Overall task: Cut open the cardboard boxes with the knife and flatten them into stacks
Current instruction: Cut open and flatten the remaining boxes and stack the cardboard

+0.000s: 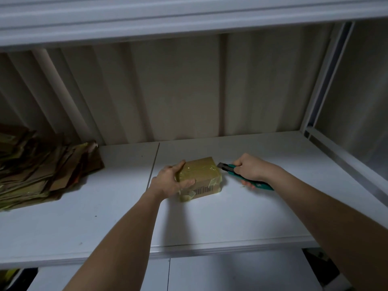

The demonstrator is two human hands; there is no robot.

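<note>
on the shelf (210,217), left hand (170,181) grips box (201,175), right hand (249,168) holds knife (228,169).

Flattened cardboard stack (39,166) far left; bare shelf (210,217) elsewhere.

box: small brown cardboard box (199,175), closed, wrapped in glossy clear tape; barcode label on its near side; it sits flat on the white worktop (231,217), turned a little askew.
knife: green-handled utility knife (241,175), dark blade out, tip just beside the box's right top edge; handle runs away from the box to the right and nearer the camera.
flattened stack: untidy heap of flattened brown cardboard pieces (42,166), lying on the worktop well to the left of the box, against the ribbed back wall.
</note>
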